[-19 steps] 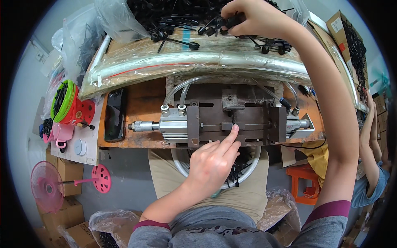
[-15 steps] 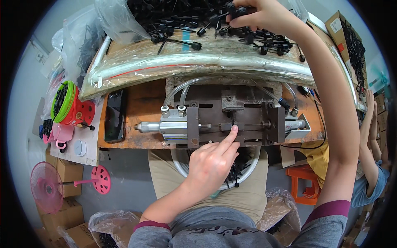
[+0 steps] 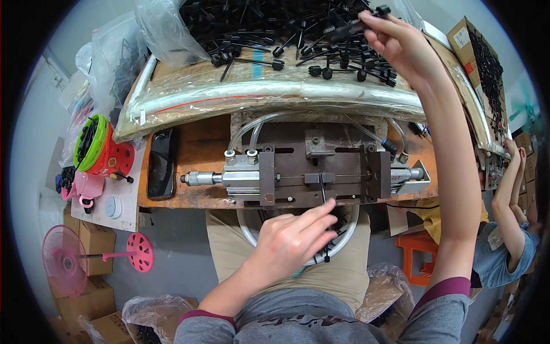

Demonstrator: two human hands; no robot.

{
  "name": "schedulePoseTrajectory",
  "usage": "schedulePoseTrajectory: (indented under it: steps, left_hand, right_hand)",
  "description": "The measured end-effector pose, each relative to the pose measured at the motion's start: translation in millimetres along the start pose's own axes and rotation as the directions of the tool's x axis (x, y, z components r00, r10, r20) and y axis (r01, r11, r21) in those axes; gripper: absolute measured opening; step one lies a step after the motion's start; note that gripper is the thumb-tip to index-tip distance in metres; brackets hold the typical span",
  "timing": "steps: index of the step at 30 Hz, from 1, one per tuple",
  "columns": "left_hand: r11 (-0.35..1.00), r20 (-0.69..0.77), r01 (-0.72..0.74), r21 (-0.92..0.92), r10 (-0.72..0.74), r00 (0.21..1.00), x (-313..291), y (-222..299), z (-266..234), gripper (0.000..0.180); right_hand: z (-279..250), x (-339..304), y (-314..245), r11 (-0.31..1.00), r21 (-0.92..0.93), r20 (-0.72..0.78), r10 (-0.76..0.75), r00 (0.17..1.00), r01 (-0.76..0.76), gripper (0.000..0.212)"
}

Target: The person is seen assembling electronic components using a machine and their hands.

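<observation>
Black stemmed part (image 3: 382, 11) clamped in grip of right hand (image 3: 401, 49), near heap; black rod (image 3: 322, 186) on metal fixture (image 3: 289, 160) beside fingertips of left hand (image 3: 292, 236), clasp cannot tell.

At my left, a black phone (image 3: 161, 166) lay on the orange surface (image 3: 192, 146). Past it, on a pale board (image 3: 127, 192), I had a red bucket (image 3: 118, 156) with a green rim, a pink mug (image 3: 90, 186) just beside it and a round white lid (image 3: 113, 206) near the mug. Lower down I saw a pink fan (image 3: 65, 259) by some cardboard boxes (image 3: 94, 241). On my right were an orange stool (image 3: 413, 252), something yellow (image 3: 458, 217) and another person (image 3: 504, 264) in blue, well apart from me.
</observation>
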State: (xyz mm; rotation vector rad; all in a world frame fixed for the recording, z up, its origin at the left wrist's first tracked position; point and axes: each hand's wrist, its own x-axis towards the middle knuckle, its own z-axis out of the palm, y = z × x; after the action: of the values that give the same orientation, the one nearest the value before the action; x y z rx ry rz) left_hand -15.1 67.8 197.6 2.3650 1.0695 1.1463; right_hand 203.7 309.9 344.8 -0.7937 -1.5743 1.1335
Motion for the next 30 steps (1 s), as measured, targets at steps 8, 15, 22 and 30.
schedulePoseTrajectory:
  steps: [8, 15, 22, 30]
  left_hand:
    - [0.922, -0.240, 0.137, -0.363, -0.235, 0.942, 10, 8, -29, 0.055]
    - [0.600, -0.135, 0.221, -0.769, -0.490, 0.861, 9, 23, -30, 0.053]
    - [0.742, -0.021, 0.220, -0.633, -0.300, 0.954, 2, 15, -40, 0.038]
    - [0.955, -0.146, 0.207, -0.213, -0.241, 0.959, -3, 16, -16, 0.033]
  right_hand:
    - [75, -149, -10, 0.842, 0.243, 0.290, 0.410, 0.865, -0.481, 0.021]
    - [67, -183, 8, 0.715, 0.389, 0.326, 0.483, 0.813, -0.581, 0.020]
    - [67, -202, 14, 0.658, 0.450, 0.301, 0.524, 0.797, -0.603, 0.022]
    - [67, -216, 10, 0.961, 0.152, -0.315, 0.268, 0.911, -0.230, 0.021]
